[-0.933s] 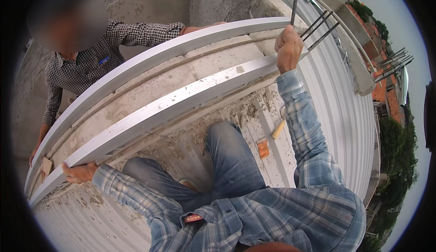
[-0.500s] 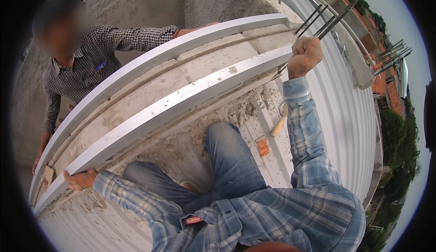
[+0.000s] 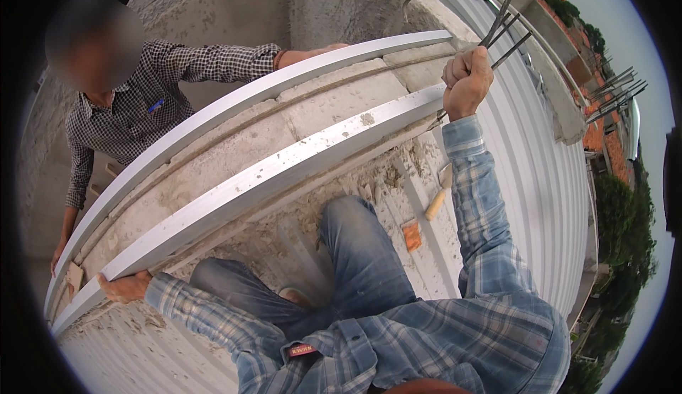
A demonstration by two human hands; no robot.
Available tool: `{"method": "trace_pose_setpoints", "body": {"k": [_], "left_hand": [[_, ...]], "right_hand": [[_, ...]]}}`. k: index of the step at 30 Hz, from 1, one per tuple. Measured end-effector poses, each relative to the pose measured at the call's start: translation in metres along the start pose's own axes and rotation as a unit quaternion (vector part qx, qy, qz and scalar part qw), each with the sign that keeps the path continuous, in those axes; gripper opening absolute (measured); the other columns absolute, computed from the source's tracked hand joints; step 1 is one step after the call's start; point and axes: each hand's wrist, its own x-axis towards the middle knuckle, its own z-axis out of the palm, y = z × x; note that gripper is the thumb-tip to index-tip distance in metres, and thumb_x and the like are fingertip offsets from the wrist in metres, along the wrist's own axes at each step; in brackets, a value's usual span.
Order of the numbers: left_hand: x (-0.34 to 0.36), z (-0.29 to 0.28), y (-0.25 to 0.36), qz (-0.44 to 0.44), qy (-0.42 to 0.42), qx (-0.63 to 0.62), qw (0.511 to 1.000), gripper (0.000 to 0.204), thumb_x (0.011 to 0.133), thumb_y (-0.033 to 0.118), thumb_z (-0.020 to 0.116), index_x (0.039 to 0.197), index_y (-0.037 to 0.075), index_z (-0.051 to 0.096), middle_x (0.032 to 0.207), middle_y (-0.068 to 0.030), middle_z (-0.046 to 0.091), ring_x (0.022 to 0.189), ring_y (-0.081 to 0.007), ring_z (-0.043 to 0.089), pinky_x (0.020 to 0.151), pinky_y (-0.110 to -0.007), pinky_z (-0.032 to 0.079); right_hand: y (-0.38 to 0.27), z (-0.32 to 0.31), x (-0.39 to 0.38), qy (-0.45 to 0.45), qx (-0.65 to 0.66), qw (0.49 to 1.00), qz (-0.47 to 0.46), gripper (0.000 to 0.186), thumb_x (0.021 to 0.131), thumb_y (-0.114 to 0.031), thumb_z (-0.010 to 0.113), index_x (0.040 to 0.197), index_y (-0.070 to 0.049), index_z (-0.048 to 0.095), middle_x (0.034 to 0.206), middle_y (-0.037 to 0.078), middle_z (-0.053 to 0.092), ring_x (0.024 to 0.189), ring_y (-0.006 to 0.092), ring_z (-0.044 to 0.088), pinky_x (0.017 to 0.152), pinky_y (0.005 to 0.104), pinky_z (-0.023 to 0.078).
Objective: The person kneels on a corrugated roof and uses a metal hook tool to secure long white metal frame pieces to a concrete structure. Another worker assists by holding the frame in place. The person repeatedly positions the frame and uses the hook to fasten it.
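Two long silver metal bars lie along the faces of a low masonry wall (image 3: 334,106). My left hand (image 3: 126,287) is closed around the left end of the near bar (image 3: 266,170), which has mortar spots on it. At that bar's right end, my right hand (image 3: 467,81) makes a fist around a bent steel rod (image 3: 506,3). The rod's hooked far end (image 3: 406,9) hangs beyond the wall, and its top leaves the picture. A co-worker (image 3: 121,117) in a checked shirt has hands at the far bar (image 3: 234,103), one toward each end.
A trowel (image 3: 435,204) with a wooden handle and an orange brick piece (image 3: 411,236) lie right of my knee (image 3: 355,231). Mortar crumbs (image 3: 391,174) litter the corrugated metal sheet (image 3: 540,202). Thin rebar ends (image 3: 513,50) stick up just beyond my right hand.
My right hand and the bent rod have shifted left, the rod's hook swinging left and its top rising out of view. The far bar's right end sits slightly lower. My left hand stays put.
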Motion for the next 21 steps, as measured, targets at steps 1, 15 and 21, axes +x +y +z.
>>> {"method": "trace_pose_setpoints", "body": {"k": [1,15,21], "left_hand": [[0.002,0.001,-0.004,-0.003,-0.012,0.004,1.0,0.068,0.076,0.034,0.068,0.127,-0.004,0.043,0.123,-0.0228,0.048,0.105,-0.0373,0.059,0.079,-0.05,0.059],[0.04,-0.038,-0.034,0.126,-0.072,0.196,0.97,0.06,0.088,0.041,0.056,0.132,0.002,0.045,0.129,-0.018,0.047,0.113,-0.0344,0.055,0.084,-0.051,0.055],[0.025,-0.028,-0.004,0.127,-0.219,0.336,0.907,0.063,0.088,0.047,0.057,0.129,0.001,0.046,0.124,-0.0169,0.049,0.11,-0.0307,0.056,0.085,-0.046,0.053]], "right_hand": [[0.0,-0.001,0.001,0.002,0.001,1.0,0.007,0.05,0.102,-0.039,0.042,0.06,-0.014,0.029,0.051,-0.005,0.024,0.043,0.0078,0.02,0.041,0.0282,0.016],[0.007,0.012,-0.003,-0.012,0.029,0.999,0.029,0.045,0.102,-0.036,0.041,0.065,-0.014,0.027,0.052,-0.005,0.02,0.044,0.0066,0.016,0.041,0.0282,0.013],[0.008,0.007,0.002,-0.035,0.018,0.996,0.078,0.041,0.103,-0.038,0.04,0.071,-0.015,0.032,0.051,-0.007,0.021,0.044,0.0062,0.013,0.042,0.0279,0.013]]}}
